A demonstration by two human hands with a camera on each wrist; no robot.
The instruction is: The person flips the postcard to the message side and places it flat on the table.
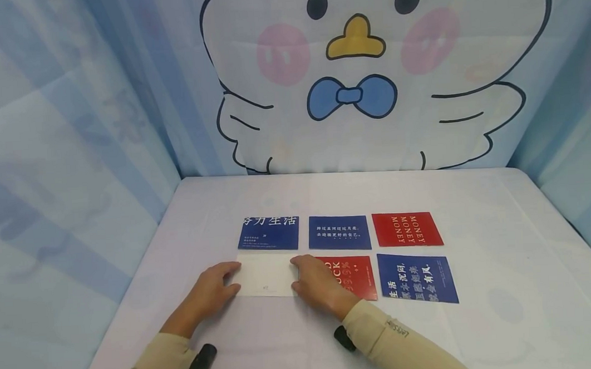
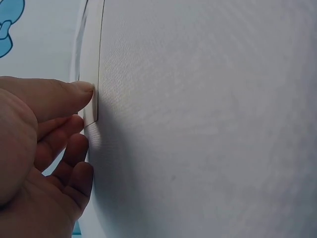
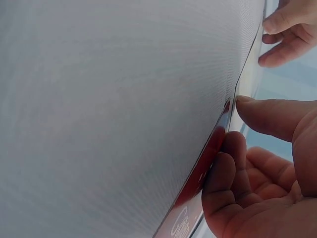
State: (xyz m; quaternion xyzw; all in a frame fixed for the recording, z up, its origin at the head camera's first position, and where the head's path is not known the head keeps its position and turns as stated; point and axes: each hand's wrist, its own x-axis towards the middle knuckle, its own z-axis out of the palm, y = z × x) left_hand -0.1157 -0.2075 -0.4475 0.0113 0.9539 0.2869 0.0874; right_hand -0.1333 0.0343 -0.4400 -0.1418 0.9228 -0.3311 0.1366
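A white card (image 1: pixel 266 275), blank but for a small mark near its lower edge, lies on the table in the head view. My left hand (image 1: pixel 212 289) touches its left edge, thumb and index fingertips set apart along it. At the opposite edge are the thumb and index fingertip of my right hand (image 1: pixel 319 282). That hand partly covers a red card (image 1: pixel 358 279) with pale lettering. In the left wrist view, the left thumb (image 2: pixel 74 96) rests at the white card's near corner. The right wrist view has the right hand's curled fingers against the red card (image 3: pixel 210 146).
Behind the white card lies a blue card (image 1: pixel 268 239), followed rightward by another blue card (image 1: pixel 339 240) and a red MONEY card (image 1: pixel 408 220). A further blue card (image 1: pixel 418 289) is in the front row. A cartoon-printed curtain (image 1: pixel 353 142) hangs behind the white table (image 1: pixel 519 234).
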